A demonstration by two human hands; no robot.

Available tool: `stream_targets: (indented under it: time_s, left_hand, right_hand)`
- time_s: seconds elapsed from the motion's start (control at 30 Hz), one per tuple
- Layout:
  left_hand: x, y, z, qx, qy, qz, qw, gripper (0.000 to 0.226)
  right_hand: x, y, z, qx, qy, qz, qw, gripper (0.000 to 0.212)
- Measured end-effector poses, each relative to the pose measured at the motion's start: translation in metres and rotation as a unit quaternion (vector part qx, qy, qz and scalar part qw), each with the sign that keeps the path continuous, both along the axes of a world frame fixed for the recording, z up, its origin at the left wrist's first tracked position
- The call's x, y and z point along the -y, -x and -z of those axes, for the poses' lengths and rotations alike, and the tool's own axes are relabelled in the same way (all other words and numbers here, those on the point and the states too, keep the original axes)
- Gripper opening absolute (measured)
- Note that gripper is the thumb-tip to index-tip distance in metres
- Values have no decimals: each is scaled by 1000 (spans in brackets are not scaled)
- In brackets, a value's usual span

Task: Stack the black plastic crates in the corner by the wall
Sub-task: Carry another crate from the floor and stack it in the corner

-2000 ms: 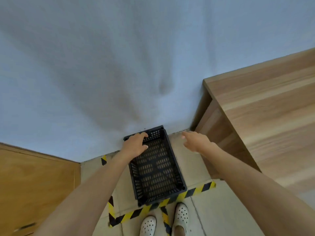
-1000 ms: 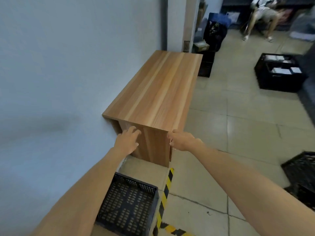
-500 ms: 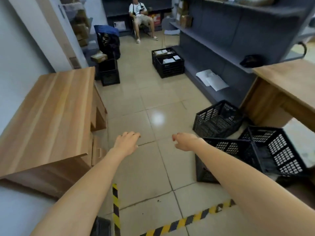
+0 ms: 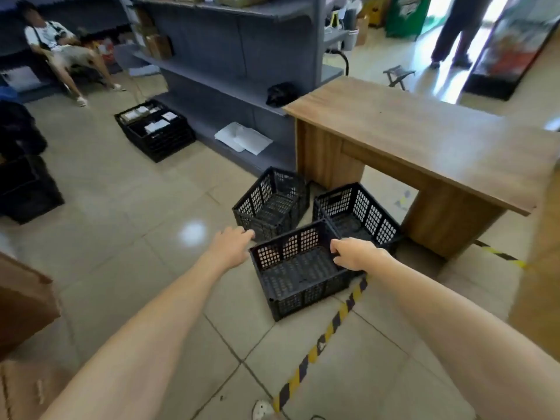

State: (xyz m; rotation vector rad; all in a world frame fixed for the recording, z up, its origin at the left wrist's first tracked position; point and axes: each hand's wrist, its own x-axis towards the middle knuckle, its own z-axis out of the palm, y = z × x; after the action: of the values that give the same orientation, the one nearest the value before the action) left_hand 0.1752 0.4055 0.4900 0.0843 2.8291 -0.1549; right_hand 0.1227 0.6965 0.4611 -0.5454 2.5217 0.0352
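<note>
- Left hand (image 4: 231,244), fingers loosely spread and holding nothing, hovers at the far left corner of the nearest black perforated plastic crate (image 4: 300,272).
- Right hand (image 4: 354,256) curls over that crate's right rim; whether it grips is unclear.
- Two more black crates (image 4: 272,201) sit just beyond both hands.

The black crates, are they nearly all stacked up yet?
Not yet. No stack or corner shows in this view. Right now the left hand and right hand are at the rim of the nearest crate, with no firm grip visible. Two more empty crates, one behind it and one by the wooden table, sit on the floor waiting.
</note>
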Motion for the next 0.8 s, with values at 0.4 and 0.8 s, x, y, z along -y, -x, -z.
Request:
stream_targets:
  time_s: [0.4, 0.8]
  left_hand:
    - [-81, 182, 43, 19, -7, 135, 991, 46]
    - [-47, 334, 54, 58, -3, 103, 993, 50]
  right_hand:
    - [-68, 103, 26, 45, -41, 110, 992, 24]
    - [-20, 281, 28, 60, 13, 112, 992, 24]
